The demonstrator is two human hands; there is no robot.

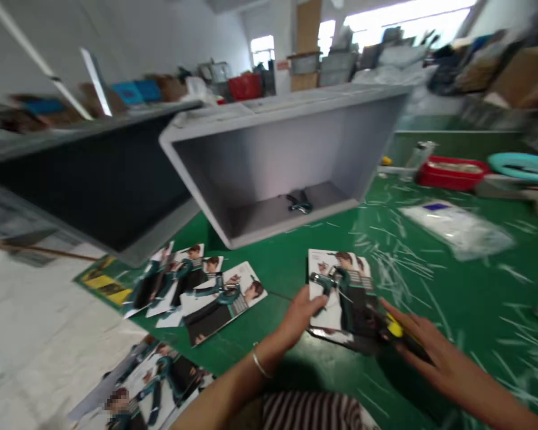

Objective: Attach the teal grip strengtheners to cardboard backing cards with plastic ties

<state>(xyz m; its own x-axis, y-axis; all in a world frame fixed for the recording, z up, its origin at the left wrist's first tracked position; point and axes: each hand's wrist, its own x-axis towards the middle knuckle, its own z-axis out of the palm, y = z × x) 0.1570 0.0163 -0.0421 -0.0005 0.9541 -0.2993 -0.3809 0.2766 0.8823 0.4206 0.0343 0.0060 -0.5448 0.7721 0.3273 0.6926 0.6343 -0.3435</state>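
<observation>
Left hand (302, 310) pinches the card's (341, 295) edge, right hand (425, 349) lies open on it; steadying it squarely on the counter (452, 298) would help.

Daylight pours through the far windows (407, 15), which are blown out to white, and leaves the back of the hall hazy. Motion blur smears the whole frame, worst along the right edge and the shelves (72, 113) at left, while the wide lens bends straight lines near the borders. The green table (452, 298) is evenly bright with pale streaks of glare, the grey bin (269, 179) is dim inside, and the left hand (302, 316) and right hand (425, 352) cast soft shadows beneath them.
</observation>
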